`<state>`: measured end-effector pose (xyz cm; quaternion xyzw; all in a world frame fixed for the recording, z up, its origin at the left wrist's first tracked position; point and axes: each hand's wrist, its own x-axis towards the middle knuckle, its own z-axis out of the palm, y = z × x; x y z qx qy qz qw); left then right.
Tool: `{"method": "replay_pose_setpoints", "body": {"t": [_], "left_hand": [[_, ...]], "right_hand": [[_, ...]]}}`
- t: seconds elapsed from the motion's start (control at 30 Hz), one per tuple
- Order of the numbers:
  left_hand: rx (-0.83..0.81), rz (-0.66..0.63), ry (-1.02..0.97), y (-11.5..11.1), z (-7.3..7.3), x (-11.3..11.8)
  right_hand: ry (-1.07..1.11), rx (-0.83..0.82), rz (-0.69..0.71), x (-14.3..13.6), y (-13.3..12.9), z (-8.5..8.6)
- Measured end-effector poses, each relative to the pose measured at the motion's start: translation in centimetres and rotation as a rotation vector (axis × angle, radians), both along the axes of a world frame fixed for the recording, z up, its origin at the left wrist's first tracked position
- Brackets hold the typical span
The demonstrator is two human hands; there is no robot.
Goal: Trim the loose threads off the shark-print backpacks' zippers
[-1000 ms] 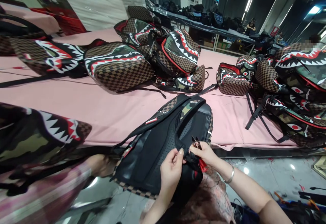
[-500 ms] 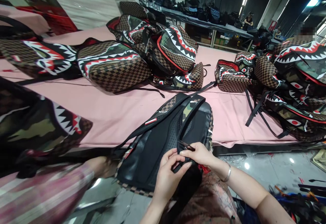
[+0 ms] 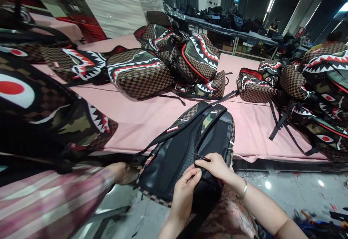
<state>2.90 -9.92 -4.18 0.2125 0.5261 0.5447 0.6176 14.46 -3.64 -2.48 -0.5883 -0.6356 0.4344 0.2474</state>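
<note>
A backpack leans over the table's front edge with its black padded back panel and straps facing me. In my right hand is a pair of slim dark thread snips, their tips pointing left over a shoulder strap. My left hand is closed in a pinch just below the right fingertips, over the lower part of the bag. What lies between its fingertips is too small to make out. Black webbing hangs below the hands.
Another person's hand in a plaid sleeve is close on the left, beside a shark-print bag. More checkered backpacks lie on the pink-covered table, with a pile at right. Scraps litter the floor.
The view has swung left, so everything sits farther right. My left fingers have drawn together into a tighter pinch, and the snips' tips look closer together.
</note>
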Motion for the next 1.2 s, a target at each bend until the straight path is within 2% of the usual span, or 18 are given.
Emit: {"method": "replay_pose_setpoints", "body": {"t": [0.13,0.23,0.4,0.5,0.6,0.73,1.03,1.2], "left_hand": [[-0.131,-0.027,-0.297,-0.3,0.2,0.0],[-0.174,-0.049,-0.419,-0.3,0.2,0.0],[-0.185,-0.053,-0.43,-0.2,0.1,0.4],[-0.171,-0.076,-0.426,-0.1,0.1,0.8],[-0.206,-0.041,-0.385,0.0,0.3,1.0],[-0.256,-0.044,-0.362,0.0,0.7,1.1],[-0.252,-0.037,-0.366,-0.3,0.4,1.0],[-0.244,-0.048,-0.382,-0.5,0.1,1.1]], "right_hand": [[0.137,0.12,-0.164,0.6,-0.6,0.0],[0.179,0.207,-0.221,2.1,-2.0,0.2],[0.145,0.194,-0.247,4.4,-5.3,0.6],[0.173,0.175,-0.237,4.9,-6.9,0.8],[0.24,0.235,-0.216,4.8,-7.7,1.1],[0.166,0.36,-0.19,4.4,-7.9,1.4],[0.086,0.323,-0.119,4.1,-7.3,2.5],[0.205,0.236,-0.128,4.1,-6.8,1.9]]}}
